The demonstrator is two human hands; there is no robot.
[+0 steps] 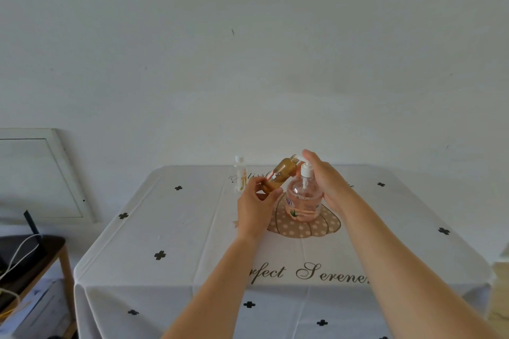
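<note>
1. The brown bottle [279, 176] is hanging in the air over the far middle of the table [192, 228]. It is tilting, with its open top pointing up and to the right, right next to the pump [306, 169].
2. The left hand [256, 209] is holding the brown bottle near its bottom, with the thumb and fingers curling round it.
3. The right hand [327, 179] is resting on the pump. Its fingers are lying straight and close together, and the fingertips are bending over the top.
4. The soap bottle [303, 201] is standing up on a shell picture [303, 231]. Pink soap is showing inside it.
5. A small bottle [240, 173] with a white cap is standing just behind the left hand.
6. A frame [63, 162] is leaning on the wall far to the left, above a side table [55, 253].
</note>
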